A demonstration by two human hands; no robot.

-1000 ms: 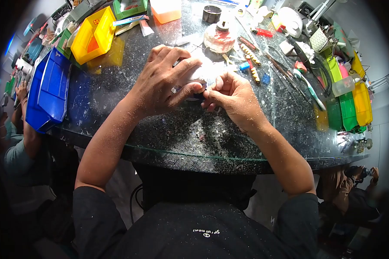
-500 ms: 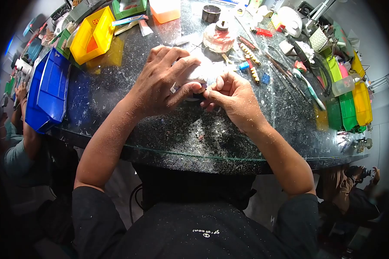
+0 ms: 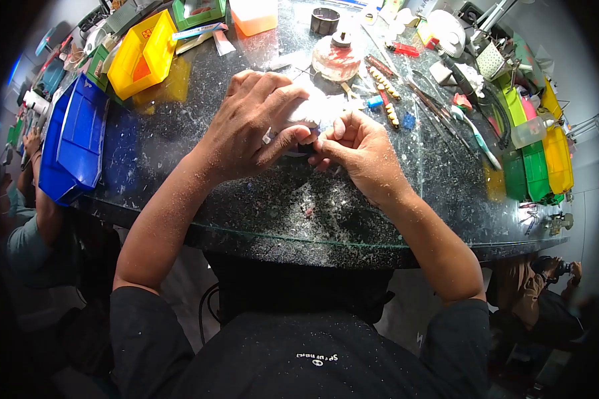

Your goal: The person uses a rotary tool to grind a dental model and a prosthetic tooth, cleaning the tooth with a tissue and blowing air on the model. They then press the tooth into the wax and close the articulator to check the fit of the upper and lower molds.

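My left hand is curled round a white piece, which is overexposed and partly covered by the fingers. Close on its right, my right hand has thumb and fingers pinched together against the near side of the piece. What the pinch holds, if anything, is too small to make out. Just beyond the hands stands a glass jar with a dark cap and reddish contents. A blue cap-like object lies right of the piece.
A blue bin and a yellow bin stand at the left. Tooth strips, thin tools, a toothbrush and a red object lie at the right, before green bins. Other people sit at both sides.
Both hands keep nearly the same place; the left fingers and the white piece have shifted very slightly.
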